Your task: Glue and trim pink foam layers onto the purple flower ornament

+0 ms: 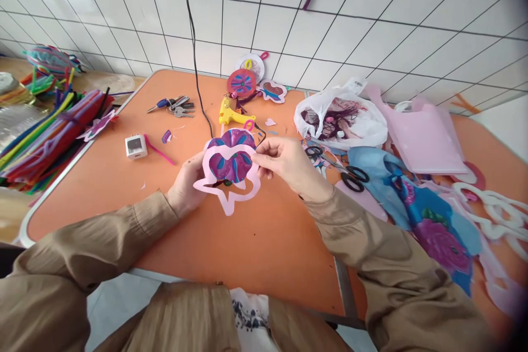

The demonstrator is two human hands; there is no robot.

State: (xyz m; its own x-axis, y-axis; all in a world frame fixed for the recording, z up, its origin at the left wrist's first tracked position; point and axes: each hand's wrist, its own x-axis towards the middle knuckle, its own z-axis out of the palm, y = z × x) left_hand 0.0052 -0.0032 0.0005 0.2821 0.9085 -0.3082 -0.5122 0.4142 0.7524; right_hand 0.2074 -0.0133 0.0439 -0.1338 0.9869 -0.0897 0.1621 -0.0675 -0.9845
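Both hands hold a craft piece above the orange table [256, 242]. It is a pink foam cut-out frame [229, 187] laid over a purple patterned flower shape [231, 162]. My left hand [186, 184] grips the frame's left side from underneath. My right hand [286, 162] pinches the frame's right edge between thumb and fingers. Both arms wear tan sleeves.
A yellow glue gun [231, 114] with a black cord lies behind the hands. Keys [175, 105], a white charger [136, 146] and pipe cleaners [45, 132] sit to the left. Black-handled scissors [350, 175], a plastic bag [340, 118], pink foam sheets [421, 132] and floral fabric [429, 220] crowd the right.
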